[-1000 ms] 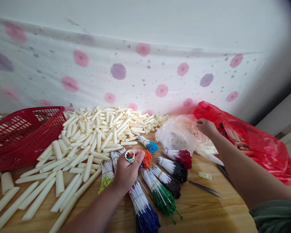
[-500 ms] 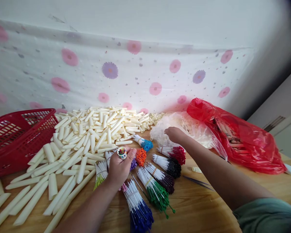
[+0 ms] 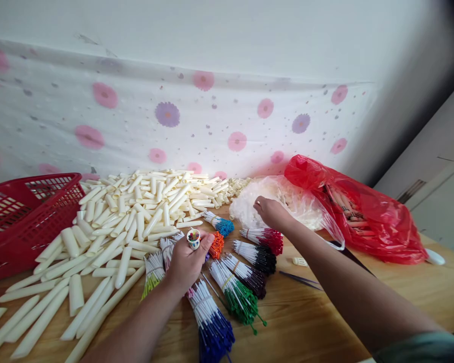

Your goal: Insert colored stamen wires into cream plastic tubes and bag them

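My left hand [image 3: 186, 266] is wrapped round a short whitish tube [image 3: 193, 239], held end-on, with small coloured bits showing inside its mouth. Beneath and around that hand lie tied bundles of white sticks with coloured tips: an orange bundle [image 3: 216, 246], a yellow-green bundle [image 3: 153, 275], a green bundle [image 3: 236, 292] and a dark blue bundle [image 3: 211, 322]. My right hand [image 3: 273, 212] is reached out over a clear plastic bag [image 3: 245, 204], its fingers pinched together. Something small and pale may sit at the fingertips, too small to name.
A large heap of cream-coloured tubes [image 3: 136, 212] covers the left and back. Left of it stands a red plastic basket [image 3: 26, 232]. At right lies a red plastic bag [image 3: 378, 222]. Tweezers [image 3: 301, 279], a small cream piece [image 3: 299, 261] and a red bundle [image 3: 267, 239] lie nearer.
The view has shifted slightly, so the table's things appear a little further left. My right hand has turned somewhat, showing its pinched fingertips. My left hand keeps its hold on the tube.
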`<state>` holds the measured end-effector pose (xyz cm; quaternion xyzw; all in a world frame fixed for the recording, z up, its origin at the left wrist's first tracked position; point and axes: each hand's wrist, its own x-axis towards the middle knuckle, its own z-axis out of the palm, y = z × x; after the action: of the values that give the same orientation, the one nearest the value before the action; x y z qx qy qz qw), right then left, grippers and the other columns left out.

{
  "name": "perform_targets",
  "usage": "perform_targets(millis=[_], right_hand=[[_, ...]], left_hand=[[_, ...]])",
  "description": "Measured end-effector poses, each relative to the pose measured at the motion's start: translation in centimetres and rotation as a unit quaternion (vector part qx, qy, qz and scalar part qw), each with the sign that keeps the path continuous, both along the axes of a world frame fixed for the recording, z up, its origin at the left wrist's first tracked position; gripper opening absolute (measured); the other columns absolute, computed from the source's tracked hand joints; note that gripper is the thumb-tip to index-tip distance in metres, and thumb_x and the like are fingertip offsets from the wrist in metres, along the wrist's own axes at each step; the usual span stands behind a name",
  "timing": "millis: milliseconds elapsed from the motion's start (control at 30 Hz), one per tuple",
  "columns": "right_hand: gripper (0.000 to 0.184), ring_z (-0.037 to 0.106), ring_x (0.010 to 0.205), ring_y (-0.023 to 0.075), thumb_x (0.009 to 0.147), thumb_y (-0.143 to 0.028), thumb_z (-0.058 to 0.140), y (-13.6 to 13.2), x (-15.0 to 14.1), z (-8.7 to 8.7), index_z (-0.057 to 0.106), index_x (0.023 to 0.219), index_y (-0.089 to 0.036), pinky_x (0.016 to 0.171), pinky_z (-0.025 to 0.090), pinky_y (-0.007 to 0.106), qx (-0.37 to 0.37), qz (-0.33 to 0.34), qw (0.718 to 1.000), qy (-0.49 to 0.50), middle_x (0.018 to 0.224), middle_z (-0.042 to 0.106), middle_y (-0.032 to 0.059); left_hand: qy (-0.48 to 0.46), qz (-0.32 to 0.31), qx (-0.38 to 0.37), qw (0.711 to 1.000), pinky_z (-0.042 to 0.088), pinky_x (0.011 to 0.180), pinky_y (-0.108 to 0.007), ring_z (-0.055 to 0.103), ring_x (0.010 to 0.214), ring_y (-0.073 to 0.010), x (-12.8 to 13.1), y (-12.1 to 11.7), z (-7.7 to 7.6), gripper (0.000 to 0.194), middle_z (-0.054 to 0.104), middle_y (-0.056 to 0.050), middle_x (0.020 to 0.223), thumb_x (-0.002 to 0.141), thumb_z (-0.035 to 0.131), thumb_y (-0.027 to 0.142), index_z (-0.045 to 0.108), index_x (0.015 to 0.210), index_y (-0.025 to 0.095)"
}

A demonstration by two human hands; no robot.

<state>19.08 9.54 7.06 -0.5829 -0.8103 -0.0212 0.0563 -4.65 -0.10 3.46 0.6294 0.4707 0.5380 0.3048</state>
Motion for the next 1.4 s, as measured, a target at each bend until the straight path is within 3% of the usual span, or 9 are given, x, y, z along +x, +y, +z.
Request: perform_targets(millis=[100,300,567,800,933,1000,1167,1267,1400], right_hand=[[0.024,0.064,0.077,0.0107,0.097,-0.022,0.035,-4.0,-2.7,0.8,0.056,0.107,-0.018,0.067,0.043,0.019,-0.009,0.09,0.995,0.04,0.091,0.07,0.004],[0.016,0.065,0.079,0.0204,0.088,-0.019,0.047,-8.5,-6.2,-0.7,0.061,0.093,-0.016,0.064,0.041,0.025,-0.006,0.171,0.984,0.054,0.089,0.069,0.0087],[0.014,0.064,0.074,0.0193,0.085,-0.015,0.046,-8.9,-6.5,-1.5,0.059,0.083,-0.017,0.061,0.041,0.025,0.036,0.169,0.984,0.049,0.082,0.068,0.0061],[0.011,0.066,0.075,0.0193,0.084,-0.016,0.05,-8.5,-4.9,-1.4,0.061,0.087,-0.018,0.061,0.042,0.025,0.028,0.146,0.987,0.063,0.08,0.069,0.0064],[0.014,0.067,0.073,0.0215,0.087,-0.021,0.048,-7.5,-3.7,-1.9,0.06,0.092,-0.017,0.064,0.046,0.029,0.027,0.094,0.974,0.203,0.08,0.071,0.0089],[0.014,0.068,0.071,0.0193,0.089,-0.026,0.046,-7.1,-3.5,-2.0,0.057,0.094,-0.018,0.064,0.049,0.029,-0.013,0.075,0.917,0.392,0.082,0.072,0.0076],[0.013,0.069,0.084,0.0164,0.083,-0.032,0.061,-8.5,-5.1,-2.4,0.054,0.082,-0.021,0.075,0.054,0.031,-0.077,0.129,0.656,0.74,0.095,0.073,0.0048],[0.011,0.068,0.087,0.0171,0.078,-0.027,0.068,-9.9,-6.7,-3.0,0.06,0.079,-0.021,0.079,0.054,0.034,-0.081,0.154,0.58,0.796,0.097,0.073,0.0028],[0.009,0.067,0.063,0.0149,0.082,-0.027,0.065,-10.6,-7.6,-3.5,0.058,0.08,-0.022,0.051,0.053,0.029,-0.175,0.191,0.498,0.827,0.093,0.072,0.0011]], left_hand=[[0.003,-0.046,-0.013,0.999,0.033,0.045,-0.022,0.04,0.042,-0.01,0.4,-0.1,0.0,0.029,0.043,0.005,0.045,0.083,0.053,0.037,0.053,0.061,0.018],[0.042,-0.099,-0.039,0.993,0.038,0.05,-0.023,0.046,0.05,-0.0122,0.9,0.0,-0.6,0.019,0.054,0.003,0.055,0.075,0.063,0.036,0.064,0.075,0.018],[0.12,-0.074,0.024,0.99,0.033,0.051,-0.02,0.039,0.051,-0.0091,1.6,-0.7,-0.3,0.025,0.044,0.005,0.051,0.078,0.054,0.025,0.05,0.055,0.016],[0.106,-0.089,-0.028,0.99,0.033,0.046,-0.02,0.041,0.045,-0.0075,1.4,-0.9,-0.4,0.03,0.046,0.004,0.049,0.082,0.053,0.031,0.054,0.057,0.015],[0.028,-0.079,-0.063,0.995,0.032,0.042,-0.019,0.043,0.042,-0.0062,1.2,-0.6,-0.5,0.026,0.053,0.003,0.054,0.083,0.052,0.029,0.057,0.063,0.014],[-0.018,-0.077,-0.069,0.994,0.032,0.042,-0.018,0.043,0.043,-0.0058,1.1,-0.3,-0.8,0.025,0.054,0.003,0.056,0.084,0.053,0.03,0.059,0.065,0.014],[-0.101,-0.111,-0.083,0.985,0.034,0.046,-0.019,0.044,0.048,-0.0061,1.3,0.0,-1.7,0.024,0.059,0.001,0.062,0.085,0.055,0.032,0.064,0.072,0.015],[-0.115,-0.139,-0.091,0.979,0.037,0.048,-0.019,0.045,0.051,-0.0069,1.8,-0.5,-1.7,0.02,0.059,0.001,0.063,0.083,0.059,0.032,0.068,0.077,0.016],[-0.05,-0.184,-0.115,0.975,0.039,0.045,-0.018,0.047,0.048,-0.0072,2.5,-1.1,-1.0,0.018,0.058,0.001,0.057,0.08,0.064,0.031,0.071,0.079,0.014]])
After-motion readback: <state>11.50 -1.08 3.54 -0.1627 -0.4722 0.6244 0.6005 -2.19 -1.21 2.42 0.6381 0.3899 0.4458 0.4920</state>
